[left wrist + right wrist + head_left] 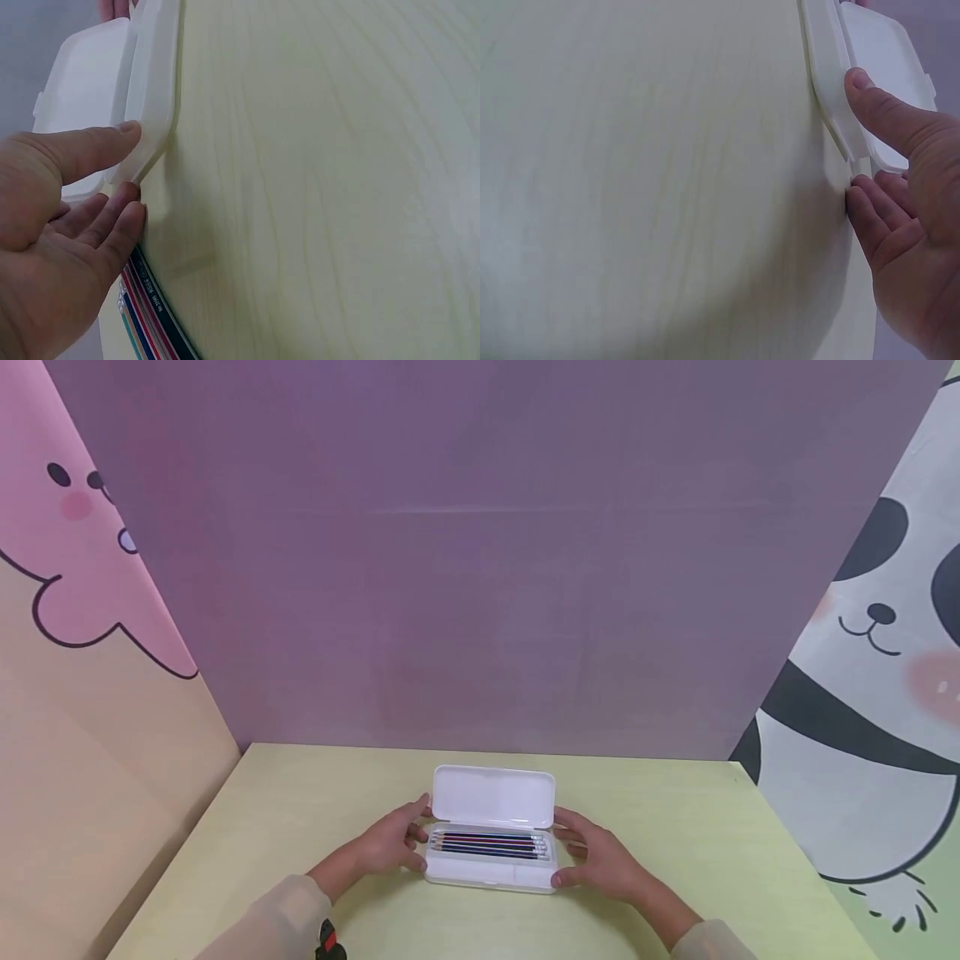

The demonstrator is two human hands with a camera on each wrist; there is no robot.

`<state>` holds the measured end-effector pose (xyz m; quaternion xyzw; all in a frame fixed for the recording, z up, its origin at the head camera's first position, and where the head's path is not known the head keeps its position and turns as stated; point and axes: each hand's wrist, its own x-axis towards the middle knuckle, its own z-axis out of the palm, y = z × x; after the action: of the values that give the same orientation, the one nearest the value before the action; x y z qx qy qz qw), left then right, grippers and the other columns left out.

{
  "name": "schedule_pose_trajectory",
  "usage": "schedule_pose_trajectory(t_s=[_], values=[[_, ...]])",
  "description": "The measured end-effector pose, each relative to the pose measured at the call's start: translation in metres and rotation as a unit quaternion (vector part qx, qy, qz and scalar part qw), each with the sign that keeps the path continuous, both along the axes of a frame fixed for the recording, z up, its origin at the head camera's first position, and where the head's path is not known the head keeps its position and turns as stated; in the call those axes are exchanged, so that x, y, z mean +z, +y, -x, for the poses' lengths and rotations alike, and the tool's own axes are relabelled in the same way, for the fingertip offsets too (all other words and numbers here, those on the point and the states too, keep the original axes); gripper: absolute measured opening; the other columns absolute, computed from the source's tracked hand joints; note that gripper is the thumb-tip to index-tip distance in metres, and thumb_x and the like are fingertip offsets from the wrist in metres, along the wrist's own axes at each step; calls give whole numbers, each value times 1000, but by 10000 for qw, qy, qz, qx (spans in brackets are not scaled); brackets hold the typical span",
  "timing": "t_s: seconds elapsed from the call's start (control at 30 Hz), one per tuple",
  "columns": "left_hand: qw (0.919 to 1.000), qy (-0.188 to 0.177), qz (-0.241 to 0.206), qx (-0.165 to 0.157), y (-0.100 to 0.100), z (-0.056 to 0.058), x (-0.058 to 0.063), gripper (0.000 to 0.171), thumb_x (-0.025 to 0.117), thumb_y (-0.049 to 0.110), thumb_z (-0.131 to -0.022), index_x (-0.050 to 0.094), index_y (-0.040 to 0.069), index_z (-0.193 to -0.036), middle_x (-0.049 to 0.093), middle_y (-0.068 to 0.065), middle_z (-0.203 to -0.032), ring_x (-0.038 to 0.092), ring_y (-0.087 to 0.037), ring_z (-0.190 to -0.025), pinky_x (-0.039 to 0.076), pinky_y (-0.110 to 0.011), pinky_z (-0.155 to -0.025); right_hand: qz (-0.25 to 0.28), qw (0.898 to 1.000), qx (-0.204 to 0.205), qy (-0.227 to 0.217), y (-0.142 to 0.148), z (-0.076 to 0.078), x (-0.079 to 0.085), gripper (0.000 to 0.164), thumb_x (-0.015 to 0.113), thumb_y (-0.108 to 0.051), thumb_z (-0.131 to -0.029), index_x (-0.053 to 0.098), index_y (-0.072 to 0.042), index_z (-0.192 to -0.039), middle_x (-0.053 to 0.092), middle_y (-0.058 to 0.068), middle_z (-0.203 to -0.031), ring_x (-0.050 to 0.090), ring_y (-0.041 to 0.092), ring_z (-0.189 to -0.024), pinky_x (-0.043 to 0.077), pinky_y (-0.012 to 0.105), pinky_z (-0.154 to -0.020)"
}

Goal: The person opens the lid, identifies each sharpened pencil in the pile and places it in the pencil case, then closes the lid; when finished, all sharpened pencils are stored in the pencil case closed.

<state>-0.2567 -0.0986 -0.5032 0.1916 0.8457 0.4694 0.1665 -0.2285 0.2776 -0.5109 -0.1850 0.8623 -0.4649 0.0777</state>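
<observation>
On the table in the head view stands a white pencil case point(487, 871), its lid point(493, 796) raised at the back. Several dark pencils point(491, 846), one reddish, lie side by side in its rear part. My left hand point(388, 841) holds the case's left end, thumb at the front corner and fingers farther back. At the right end, my right hand point(603, 864) grips likewise, its thumb by the front corner. Both wrist views show the thumb against the case wall and the fingertips around its end. Several coloured pencils point(154, 304) show beyond my left hand in its wrist view.
The pale wooden table point(660, 835) runs back to a purple panel point(487, 610). A pink cartoon figure point(90, 543) decorates the left wall, a panda point(877, 693) the right one. Near my left sleeve, a small black and red object point(328, 939) shows at the bottom edge.
</observation>
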Motion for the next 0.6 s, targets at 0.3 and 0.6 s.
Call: schedule_pose_trajectory(t_s=[0.3, 0.6], values=[[9999, 10, -134, 83, 0, 2, -6, 97, 84, -9, -75, 32, 3, -156, 49, -13, -146, 55, -23, -105, 48, -33, -84, 206, 9995, -219, -87, -1, 1, -5, 107, 94, -14, -68, 33, -2, -155, 47, 25, -153, 50, 47, -137, 48, 46, -107], [9993, 228, -267, 120, -4, -2, -10, 87, 84, -7, -75, 39, 4, -149, 51, -14, -146, 59, -24, -107, 50, -36, -89, -12, 9980, -578, 243, -4, -4, -7, 94, 97, -15, -65, 47, -9, -144, 59, 18, -142, 56, 41, -133, 50, 45, -105]])
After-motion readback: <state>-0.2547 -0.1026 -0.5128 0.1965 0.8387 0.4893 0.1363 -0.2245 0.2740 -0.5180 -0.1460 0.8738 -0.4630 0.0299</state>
